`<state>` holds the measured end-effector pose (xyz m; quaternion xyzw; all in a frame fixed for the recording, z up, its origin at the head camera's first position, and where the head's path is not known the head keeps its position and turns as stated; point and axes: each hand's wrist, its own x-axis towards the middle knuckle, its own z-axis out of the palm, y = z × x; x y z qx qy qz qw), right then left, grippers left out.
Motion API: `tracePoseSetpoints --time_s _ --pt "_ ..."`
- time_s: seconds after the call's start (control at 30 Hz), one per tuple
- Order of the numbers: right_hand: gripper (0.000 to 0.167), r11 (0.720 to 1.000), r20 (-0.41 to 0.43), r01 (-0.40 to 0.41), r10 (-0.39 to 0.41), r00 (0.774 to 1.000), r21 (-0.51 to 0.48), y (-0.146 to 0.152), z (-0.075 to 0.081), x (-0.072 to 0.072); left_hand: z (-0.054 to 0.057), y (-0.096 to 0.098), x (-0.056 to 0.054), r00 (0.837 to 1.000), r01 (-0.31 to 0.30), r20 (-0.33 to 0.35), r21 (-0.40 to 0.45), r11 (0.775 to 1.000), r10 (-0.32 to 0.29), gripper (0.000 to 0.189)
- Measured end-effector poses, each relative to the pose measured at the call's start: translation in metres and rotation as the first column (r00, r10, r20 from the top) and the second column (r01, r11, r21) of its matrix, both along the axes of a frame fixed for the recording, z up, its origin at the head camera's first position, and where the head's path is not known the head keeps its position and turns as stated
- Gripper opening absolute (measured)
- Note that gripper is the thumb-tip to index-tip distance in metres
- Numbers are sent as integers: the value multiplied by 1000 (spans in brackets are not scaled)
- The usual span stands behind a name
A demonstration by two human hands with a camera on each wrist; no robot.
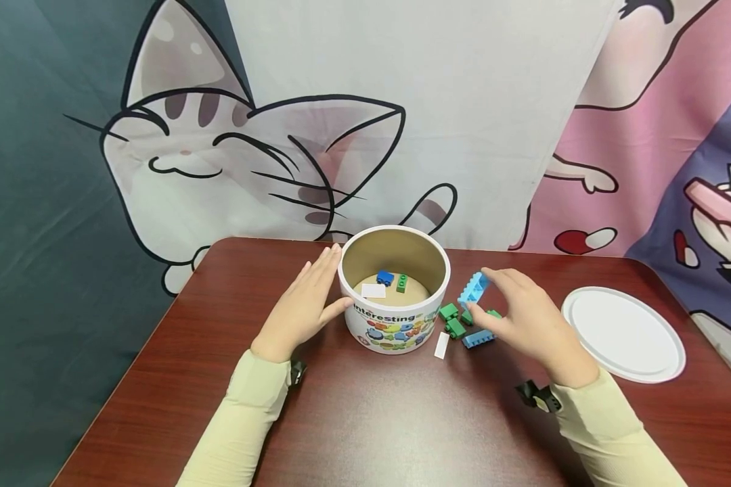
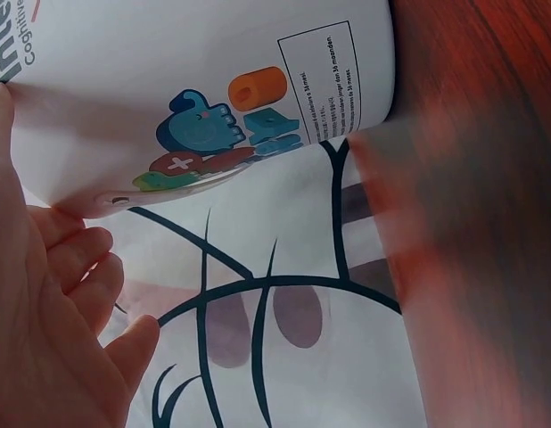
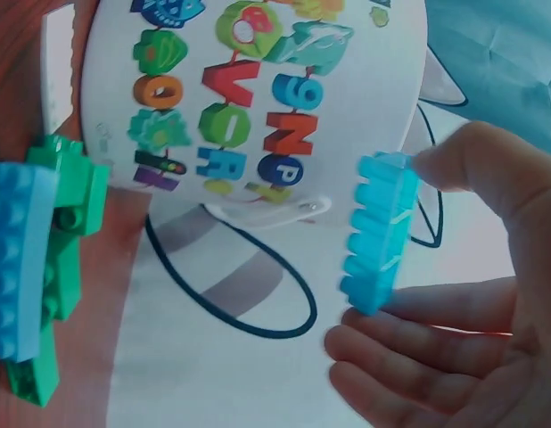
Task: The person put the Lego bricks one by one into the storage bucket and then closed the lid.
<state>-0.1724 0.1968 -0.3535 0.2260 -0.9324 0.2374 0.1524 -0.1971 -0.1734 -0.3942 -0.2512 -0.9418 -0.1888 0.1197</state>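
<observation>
Our right hand (image 1: 526, 311) pinches the light blue brick (image 1: 474, 289) endwise, its long axis tilted, just right of the round tub (image 1: 394, 318). The tub's mouth lies left; our left hand (image 1: 304, 304) rests flat against its left wall.

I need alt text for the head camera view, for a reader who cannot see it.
A right hand pinches a light blue brick beside an open round tub on a brown table, while the left hand rests flat against the tub's side. Green and blue bricks lie nearby; a white lid sits right.
</observation>
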Motion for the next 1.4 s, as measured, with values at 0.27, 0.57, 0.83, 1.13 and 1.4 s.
tracePoseSetpoints --time_s 0.27,0.57,0.83,1.13,1.4 --pt "65 995 -156 -7 -8 988 -95 -12 7 0 0 0 0 1000 -5 14 2 1000 5 86" --pt "66 976 -327 -120 55 943 -183 -32 8 -9 -1 -1 -1 1000 -4 7 0 1000 4 87" --pt "64 964 -355 -158 75 932 -213 -49 6 -27 0 1 0 1000 1 8 -3 1000 -1 87" --pt "66 965 -244 -162 109 964 -208 -71 6 -47 -1 0 0 1000 2 -4 5 1000 -2 87" --pt "66 984 -36 -134 130 991 -116 -87 8 -59 -1 0 0 1000 -6 8 1 1000 6 87"
